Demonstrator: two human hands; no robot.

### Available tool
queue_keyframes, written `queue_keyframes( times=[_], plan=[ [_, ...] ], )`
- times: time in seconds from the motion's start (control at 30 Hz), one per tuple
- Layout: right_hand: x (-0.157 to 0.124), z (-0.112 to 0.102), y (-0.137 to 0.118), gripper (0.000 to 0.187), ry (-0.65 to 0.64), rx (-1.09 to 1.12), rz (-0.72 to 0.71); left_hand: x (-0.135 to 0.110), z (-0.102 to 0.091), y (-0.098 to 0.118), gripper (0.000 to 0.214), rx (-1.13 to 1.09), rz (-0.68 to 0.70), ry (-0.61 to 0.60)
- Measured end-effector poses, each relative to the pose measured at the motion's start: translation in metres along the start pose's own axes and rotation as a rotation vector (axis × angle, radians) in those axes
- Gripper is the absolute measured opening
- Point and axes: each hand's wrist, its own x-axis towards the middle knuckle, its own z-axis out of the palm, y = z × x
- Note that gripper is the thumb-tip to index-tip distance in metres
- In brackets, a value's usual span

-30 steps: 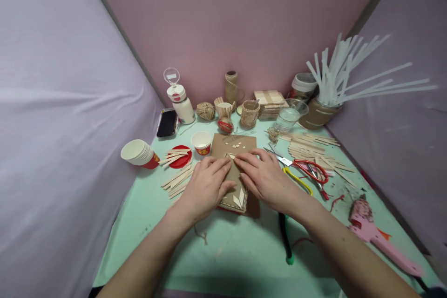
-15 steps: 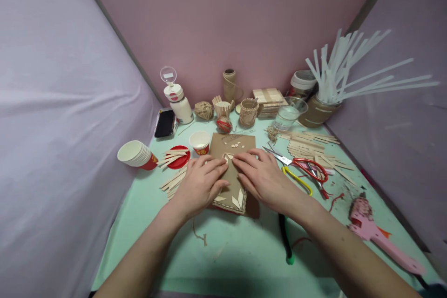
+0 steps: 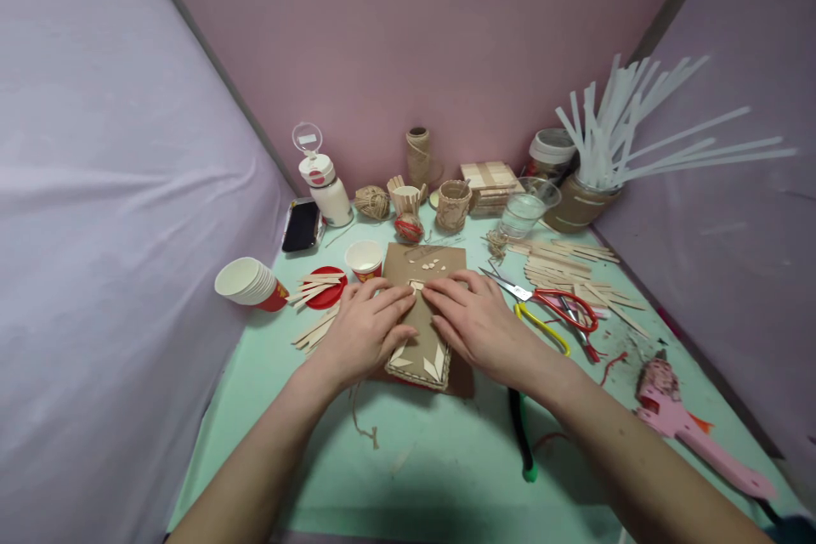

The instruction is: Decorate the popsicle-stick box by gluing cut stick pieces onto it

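Note:
On the table lies a cardboard panel edged with braided twine, with pale diamond-shaped wood pieces at its near corners. My left hand rests over its left side, fingers stretched forward and thumb apart. From the right, my right hand reaches over it in the same way. The fingertips of both meet at a small wood piece near the panel's far end and touch it. Part of that piece is hidden under the fingers. Several small wood chips lie just beyond, on a brown board.
Right of the hands are red-handled scissors, yellow-handled pliers, a pink glue gun and wooden sticks. To the left stand stacked paper cups, a red lid with sticks, and a paper cup.
Both hands have shifted only very slightly at the small wood piece. The panel's near left corner shows a little more beside the left thumb. Nothing else has visibly moved.

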Motion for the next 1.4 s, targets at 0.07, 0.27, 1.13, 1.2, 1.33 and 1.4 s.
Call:
queue_keyframes(
  times=[0.07,0.27,1.13,1.2,1.33,1.4],
  plan=[
    [0.000,0.000,0.001,0.035,-0.005,0.007,0.001,0.001,0.000,-0.001,0.038,-0.011,-0.002,-0.012],
    [0.001,-0.003,0.001,0.035,-0.014,0.025,0.000,0.002,-0.003,-0.002,0.038,-0.041,-0.019,-0.047],
    [0.038,-0.008,0.009,0.016,-0.039,-0.037,0.082,0.032,-0.014,-0.002,0.024,-0.350,-0.315,-0.010],
    [0.039,-0.007,0.006,0.018,-0.049,-0.063,0.082,0.032,-0.012,-0.002,0.020,-0.333,-0.278,-0.011],
    [0.039,-0.005,0.003,0.018,-0.063,-0.129,0.078,0.030,-0.007,-0.003,0.019,-0.298,-0.211,0.007],
    [0.038,-0.003,0.002,0.018,-0.062,-0.157,0.061,0.029,-0.006,-0.003,0.020,-0.294,-0.196,0.017]
  ],
)
